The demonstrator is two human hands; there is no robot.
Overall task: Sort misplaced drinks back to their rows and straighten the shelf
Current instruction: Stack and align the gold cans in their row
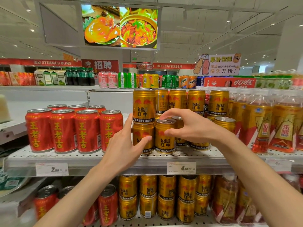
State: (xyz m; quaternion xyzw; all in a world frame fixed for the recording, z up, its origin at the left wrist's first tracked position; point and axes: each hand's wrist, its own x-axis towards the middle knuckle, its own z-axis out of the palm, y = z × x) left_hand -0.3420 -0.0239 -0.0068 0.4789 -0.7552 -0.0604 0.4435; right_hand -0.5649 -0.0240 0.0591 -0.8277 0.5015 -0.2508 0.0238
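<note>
Right hand (188, 126) pinches a gold can (165, 136) at the shelf (98, 159) front edge; left hand (126, 141), fingers spread, seemingly touches the stacked cans (144, 122) beside red cans (73, 130).

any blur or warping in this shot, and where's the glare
Head view: wide-angle warping bows the shelf edge and ceiling lines; the bottom corners and price tags are soft, the Red Bull can between both hands is sharp; glare sits on the ceiling lights and the hanging food screen.

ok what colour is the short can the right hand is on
Gold, with red bull artwork and black lettering: the short gold metal can under the right hand, seen in the head view.
</note>
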